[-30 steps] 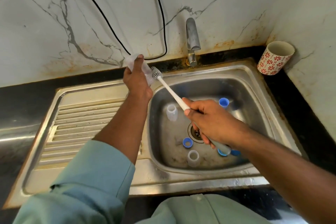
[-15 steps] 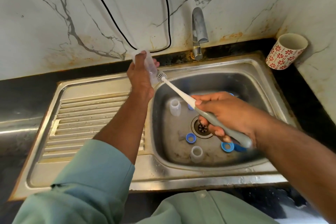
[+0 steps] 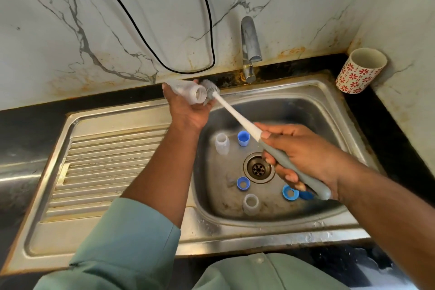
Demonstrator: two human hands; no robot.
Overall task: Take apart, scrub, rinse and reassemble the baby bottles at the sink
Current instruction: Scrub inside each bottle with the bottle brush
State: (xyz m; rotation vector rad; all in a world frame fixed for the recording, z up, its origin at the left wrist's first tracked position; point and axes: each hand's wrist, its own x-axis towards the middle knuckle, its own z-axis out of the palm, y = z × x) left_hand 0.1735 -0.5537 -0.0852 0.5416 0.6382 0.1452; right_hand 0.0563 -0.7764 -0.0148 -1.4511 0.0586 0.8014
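- Head view: the clear plastic bottle lay tilted in the left hand, fingers wrapped round its smooth body, its open mouth facing right over the back-left rim of the steel sink
- The right hand was closed round the grey handle of the bottle brush — its bristled head sat just outside the bottle's mouth
- Blue rings and two upright clear bottles stood on the scuffed basin floor around the round drain
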